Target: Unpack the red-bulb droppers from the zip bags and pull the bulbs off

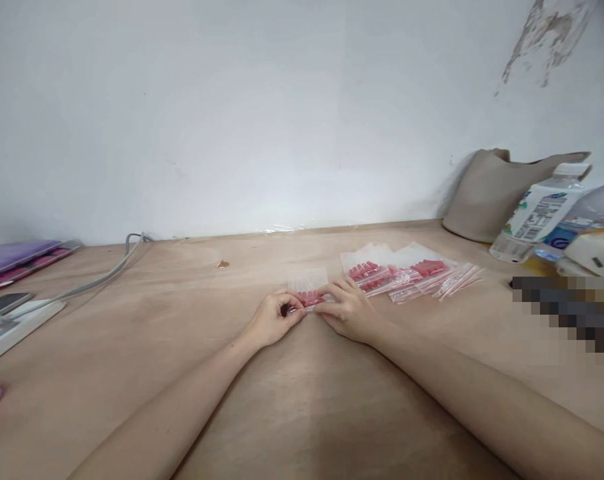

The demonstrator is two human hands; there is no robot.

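Observation:
A small clear zip bag with several red, nail-shaped pieces in it lies on the wooden table between my hands. My left hand pinches the bag's near left edge between thumb and fingers. On the opposite side, my right hand has its fingers closed on the near right edge. My fingertips cover parts of that near edge. Just beyond my right hand lies an overlapping pile of similar zip bags, also holding red pieces.
At the right stand a grey-beige bag, a labelled plastic bottle and a second bottle. On the left are purple packets, a phone, a white box and a grey cable. A white wall rises behind the table.

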